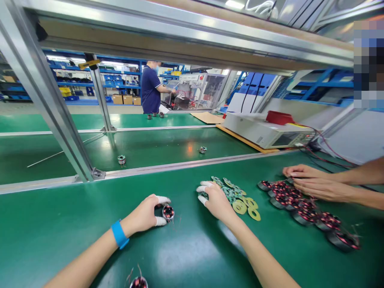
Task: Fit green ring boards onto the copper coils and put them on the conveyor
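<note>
My left hand [147, 214], with white finger covers and a blue wristband, has its thumb and forefinger around a small motor stator [168, 213] on the green bench. Copper windings and thin loose wires show on the stator. To the right, my right hand [216, 200], also in white finger covers, has its fingertips around a green ring-shaped circuit board [204, 195]. Beside that hand lies a loose pile of green circuit boards [229, 194] and yellowish rings [254, 214]. Another stator [139, 282] is partly cut off at the bottom edge.
At the right, a co-worker's hands [324, 186] touch a cluster of several stators [304, 216]. Beyond the bench's metal rail, single stators [121, 159] sit on the belt. A metal post [57, 96] rises at left, and a grey instrument [261, 130] stands at back right.
</note>
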`<act>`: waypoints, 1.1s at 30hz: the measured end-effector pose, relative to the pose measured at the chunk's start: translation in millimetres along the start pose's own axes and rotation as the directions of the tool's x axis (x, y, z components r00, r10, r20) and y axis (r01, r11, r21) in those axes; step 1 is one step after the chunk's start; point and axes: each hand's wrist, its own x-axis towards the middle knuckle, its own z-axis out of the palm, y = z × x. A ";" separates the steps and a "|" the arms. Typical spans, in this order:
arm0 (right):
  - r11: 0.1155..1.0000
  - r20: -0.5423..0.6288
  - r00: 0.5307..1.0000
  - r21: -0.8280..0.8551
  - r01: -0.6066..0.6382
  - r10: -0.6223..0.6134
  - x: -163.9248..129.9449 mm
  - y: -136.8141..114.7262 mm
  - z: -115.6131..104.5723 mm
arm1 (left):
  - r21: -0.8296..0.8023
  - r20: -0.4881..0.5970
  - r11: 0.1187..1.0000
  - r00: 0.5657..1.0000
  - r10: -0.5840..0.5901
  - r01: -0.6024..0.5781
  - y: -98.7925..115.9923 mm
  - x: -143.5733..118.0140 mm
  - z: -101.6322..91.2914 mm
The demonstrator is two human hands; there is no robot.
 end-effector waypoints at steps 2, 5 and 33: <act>1.000 -0.001 1.000 0.005 0.005 -0.005 -0.5 0.9 -4.5 | -0.004 -0.001 1.000 1.000 -0.001 0.001 0.8 0.0 -0.6; 1.000 -0.029 1.000 0.012 -0.003 0.003 -0.3 3.2 -10.1 | -0.002 0.001 1.000 1.000 0.004 -0.004 2.0 0.2 -1.7; 0.874 0.289 0.948 0.486 -0.027 -0.132 -22.8 -56.6 -14.2 | 0.024 -0.038 0.999 0.999 0.024 -0.023 8.6 -2.9 0.0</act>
